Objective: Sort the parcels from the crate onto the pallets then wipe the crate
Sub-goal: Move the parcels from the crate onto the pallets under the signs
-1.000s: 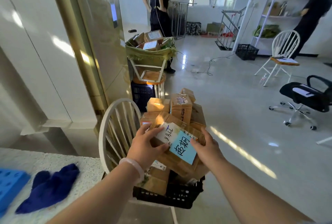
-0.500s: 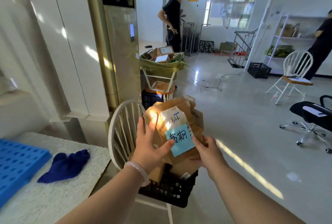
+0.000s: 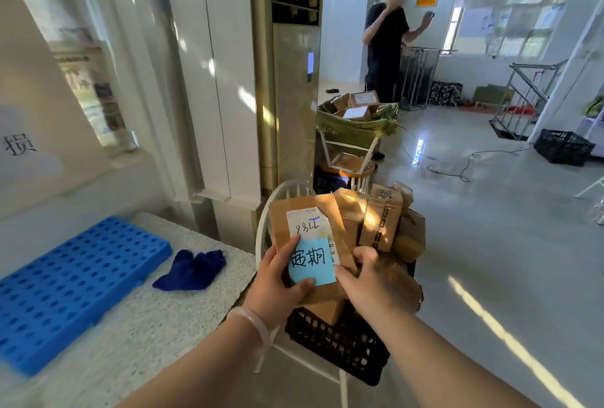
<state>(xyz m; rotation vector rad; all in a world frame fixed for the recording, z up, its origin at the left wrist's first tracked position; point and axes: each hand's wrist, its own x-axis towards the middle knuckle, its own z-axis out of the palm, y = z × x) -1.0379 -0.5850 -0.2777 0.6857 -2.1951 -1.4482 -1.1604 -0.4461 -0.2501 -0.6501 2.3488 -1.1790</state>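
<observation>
Both of our hands had lifted the flat brown cardboard parcel [image 3: 307, 208] clear of the heap, where a second before it lay low among the others. Our view had swung left too, bringing the blue perforated plastic pallet [image 3: 75, 280] on the speckled stone counter [image 3: 147, 319] into sight, so we judged that sorting onto it came next. Our left hand [image 3: 277, 283] pinched the parcel's lower left edge, thumb over its pale blue paper note [image 3: 312, 263], and our right hand [image 3: 366, 280] curled its fingers [image 3: 364, 255] round the lower right corner. The parcel stood near upright above the black lattice plastic crate [image 3: 336, 345] on a white spindle-back chair [image 3: 271, 211], which was full of creased taped cardboard parcels [image 3: 382, 221]. A limp dark blue cloth [image 3: 191, 268] lay beside the pallet.
</observation>
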